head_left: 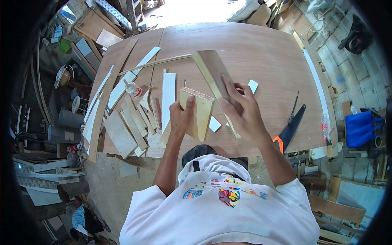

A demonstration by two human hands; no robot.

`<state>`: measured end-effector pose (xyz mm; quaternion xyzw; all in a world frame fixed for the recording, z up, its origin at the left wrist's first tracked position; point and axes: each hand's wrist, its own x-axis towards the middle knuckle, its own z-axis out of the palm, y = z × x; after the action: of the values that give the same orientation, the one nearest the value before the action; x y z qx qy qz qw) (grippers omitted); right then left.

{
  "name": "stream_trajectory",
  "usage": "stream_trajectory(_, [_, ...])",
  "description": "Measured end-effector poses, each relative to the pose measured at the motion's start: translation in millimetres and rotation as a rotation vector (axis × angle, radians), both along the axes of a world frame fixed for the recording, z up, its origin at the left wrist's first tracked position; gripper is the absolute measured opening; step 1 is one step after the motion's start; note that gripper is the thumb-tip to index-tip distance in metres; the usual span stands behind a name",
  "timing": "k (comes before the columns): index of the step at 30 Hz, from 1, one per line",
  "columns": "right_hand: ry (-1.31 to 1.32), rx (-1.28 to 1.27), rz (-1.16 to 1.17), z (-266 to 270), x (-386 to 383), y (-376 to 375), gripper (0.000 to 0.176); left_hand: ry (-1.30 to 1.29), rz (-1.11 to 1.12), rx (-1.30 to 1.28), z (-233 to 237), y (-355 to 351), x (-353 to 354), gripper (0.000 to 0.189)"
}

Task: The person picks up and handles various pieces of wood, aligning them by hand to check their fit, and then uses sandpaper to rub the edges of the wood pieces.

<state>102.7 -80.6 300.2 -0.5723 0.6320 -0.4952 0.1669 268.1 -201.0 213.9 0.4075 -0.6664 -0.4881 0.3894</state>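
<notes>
My left hand (182, 116) is closed around a short pale wooden board (200, 118), its thumb pressed on the face near the upper edge. A whitish, rough-looking strip runs along that upper edge. My right hand (241, 107) grips a longer wooden board (212, 71), tilted up to the left, with a brown face and a pale yellowish side. The two boards are close together over the near half of the table (261, 53), and the longer one overlaps the short one's right side in this view.
Left of my hands lie a white glue bottle (133, 88), several wood offcuts (121, 130) and white strips (168, 96). A handsaw (293, 127) with an orange handle rests at the right near edge. A long white strip (313, 85) lines the right side. Small white pieces (252, 86) lie nearby.
</notes>
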Motion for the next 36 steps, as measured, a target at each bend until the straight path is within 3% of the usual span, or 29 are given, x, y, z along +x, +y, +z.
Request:
stream_trajectory(3, [0.115, -0.008, 0.041, -0.3, 11.5, 18.8, 0.055, 0.032, 0.024, 0.08, 10.0, 1.9, 1.5, 0.059])
stream_trajectory(5, [0.178, -0.047, -0.01, -3.7, 9.2, 7.6, 0.054, -0.015, -0.054, -0.023, 9.2, 12.4, -4.6, 0.055])
stream_trajectory(8, [-0.097, -0.023, -0.005, -0.4, -10.0, -22.0, 0.056, -0.092, -0.1, -0.083, 6.7, 15.1, -5.8, 0.051])
stream_trajectory(11, [-0.166, -0.146, -0.008, 2.1, -2.1, -17.2, 0.055, -0.066, -0.039, -0.019, 20.6, 8.0, -5.7, 0.051])
stream_trajectory(12, [-0.01, -0.114, 0.015, 3.6, -1.4, -9.5, 0.055, -0.068, -0.012, -0.038, 26.5, 4.6, -3.6, 0.051])
stream_trajectory(15, [0.004, -0.006, 0.054, -1.0, 13.7, 7.6, 0.057, -0.097, 0.012, -0.103, 27.2, -10.4, 8.7, 0.056])
stream_trajectory(18, [-0.001, 0.043, 0.133, -19.6, 13.7, 27.7, 0.058, -0.138, 0.14, -0.055, 19.6, -27.1, 24.5, 0.067])
stream_trajectory(22, [-0.134, 0.018, 0.159, -12.8, 9.3, 26.0, 0.057, -0.022, 0.121, -0.005, 8.2, -25.6, 25.8, 0.065])
stream_trajectory(29, [-0.308, 0.117, 0.262, 20.4, 2.2, -14.7, 0.058, -0.13, -0.215, -0.115, 31.6, 3.9, 14.4, 0.043])
stream_trajectory(31, [-0.34, 0.091, 0.286, 20.8, 3.5, -17.9, 0.059, -0.053, -0.154, -0.114, 36.6, -3.2, 14.9, 0.042])
stream_trajectory(34, [-0.151, 0.069, 0.283, 11.4, 10.1, 1.8, 0.062, -0.079, -0.028, -0.135, 28.1, -16.3, 30.0, 0.051])
stream_trajectory(36, [-0.234, 0.233, 0.343, 6.9, 14.7, 22.5, 0.061, -0.094, 0.076, -0.098, 16.9, -31.2, 45.4, 0.056])
